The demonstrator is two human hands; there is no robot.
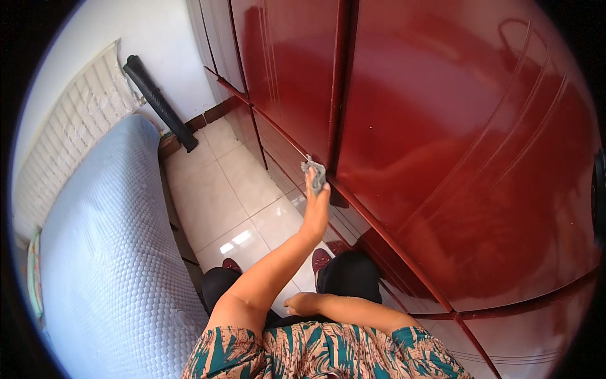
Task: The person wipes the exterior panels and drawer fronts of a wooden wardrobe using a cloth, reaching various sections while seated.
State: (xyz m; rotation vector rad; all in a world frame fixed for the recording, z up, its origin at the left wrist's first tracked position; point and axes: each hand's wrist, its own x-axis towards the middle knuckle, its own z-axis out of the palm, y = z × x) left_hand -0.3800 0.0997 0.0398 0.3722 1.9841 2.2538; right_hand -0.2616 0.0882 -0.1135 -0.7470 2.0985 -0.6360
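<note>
My left arm reaches forward to the red wardrobe (442, 126). In my left hand (319, 194) is a crumpled grey cloth (314, 169), pressed against the ledge (278, 134) that runs below the tall glossy doors. The fingers are closed around the cloth and partly hidden by it. My right hand (303, 304) rests low in front of my body, by my bent knee in black trousers (350, 278). Its fingers are curled in, and nothing shows in them.
A bed with a pale blue quilted cover (120, 252) stands along the left, its cream headboard (69, 114) against the white wall. A black roll (161, 104) leans in the far corner. Pale floor tiles (218, 183) lie between bed and wardrobe. Drawers (278, 148) sit beneath the ledge.
</note>
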